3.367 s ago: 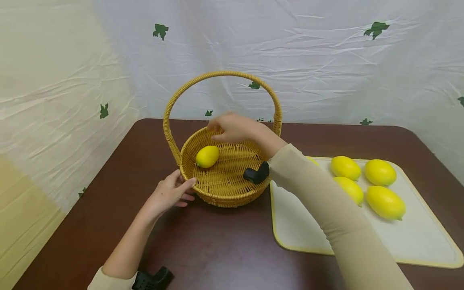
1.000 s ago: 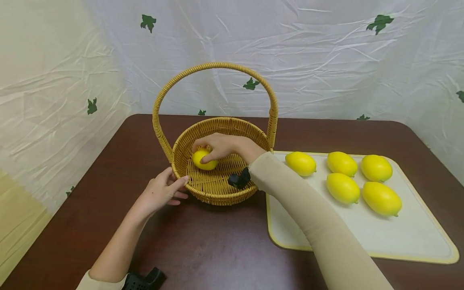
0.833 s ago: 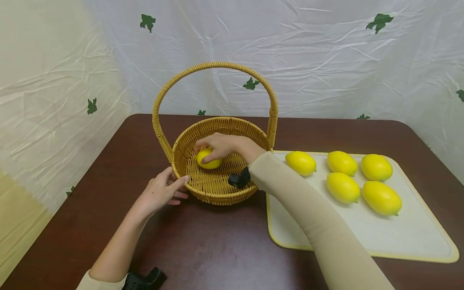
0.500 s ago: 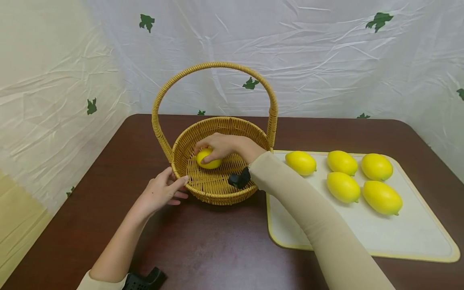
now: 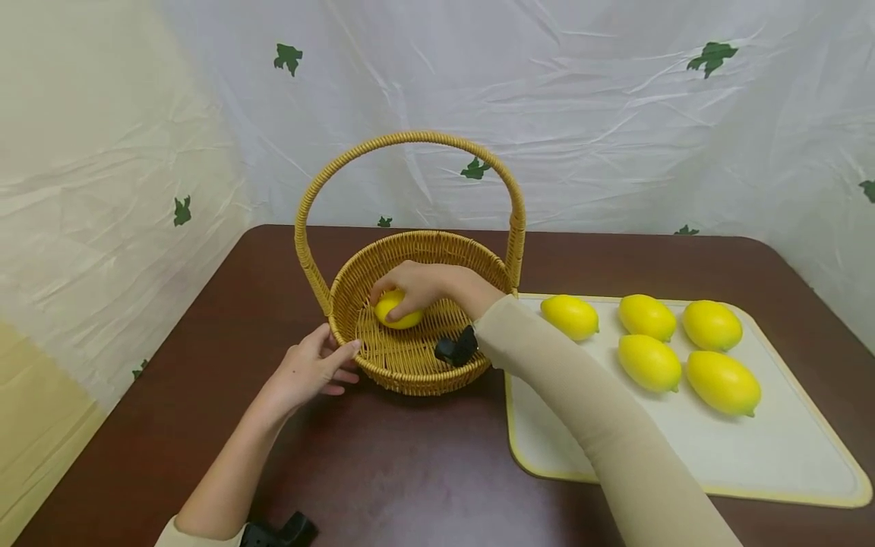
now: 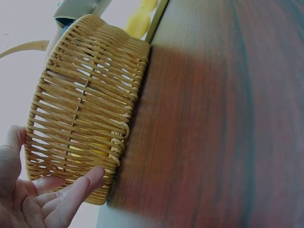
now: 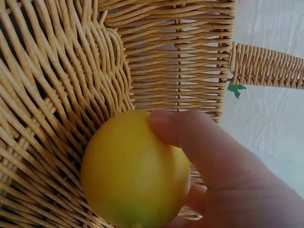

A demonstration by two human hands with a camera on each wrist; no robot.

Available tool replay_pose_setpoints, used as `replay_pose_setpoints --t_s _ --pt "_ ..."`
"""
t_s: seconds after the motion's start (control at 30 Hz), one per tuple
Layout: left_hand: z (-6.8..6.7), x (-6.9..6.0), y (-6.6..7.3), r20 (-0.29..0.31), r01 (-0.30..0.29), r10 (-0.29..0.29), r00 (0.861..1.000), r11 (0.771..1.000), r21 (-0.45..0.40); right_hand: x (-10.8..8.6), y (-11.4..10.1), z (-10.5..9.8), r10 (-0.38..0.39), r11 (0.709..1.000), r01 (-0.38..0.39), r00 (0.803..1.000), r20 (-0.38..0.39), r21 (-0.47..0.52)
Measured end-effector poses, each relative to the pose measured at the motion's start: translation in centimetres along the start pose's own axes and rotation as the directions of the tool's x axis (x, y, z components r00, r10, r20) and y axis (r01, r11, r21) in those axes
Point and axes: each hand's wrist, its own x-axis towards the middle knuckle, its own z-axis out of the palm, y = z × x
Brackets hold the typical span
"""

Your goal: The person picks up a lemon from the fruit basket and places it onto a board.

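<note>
A round wicker basket with a tall arched handle stands on the table. My left hand holds its near-left side, the thumb at the rim and the other fingers along the outer wall. The left wrist view shows these fingers of the left hand against the weave. Inside the basket, my right hand grips a yellow lemon from above. Up close in the right wrist view, the thumb presses on the lemon, which is at the woven bottom; the other fingers are mostly hidden behind it.
To the right lies a white tray with a yellow edge, bearing several lemons. The dark wooden table reaches back to a white cloth backdrop with green leaf shapes.
Earlier my right hand was over the far side of the basket, apart from the lemon. It came down, gripped the lemon and shifted it slightly right. My left hand stayed at the rim.
</note>
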Motion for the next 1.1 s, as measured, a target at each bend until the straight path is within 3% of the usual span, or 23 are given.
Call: replay_pose_setpoints --t_s 0.5,1.1 --pt "0.7 0.9 -0.2 0.003 -0.012 0.012 1.000 1.000 -0.001 -0.4 -1.0 -1.4 0.020 0.990 -0.021 1.000 -0.008 -0.136" --pt "0.5 1.2 0.1 0.005 -0.024 0.024 1.000 1.000 0.005 -3.6 -1.3 -3.4 -0.084 0.982 0.068 0.992 -0.090 -0.175"
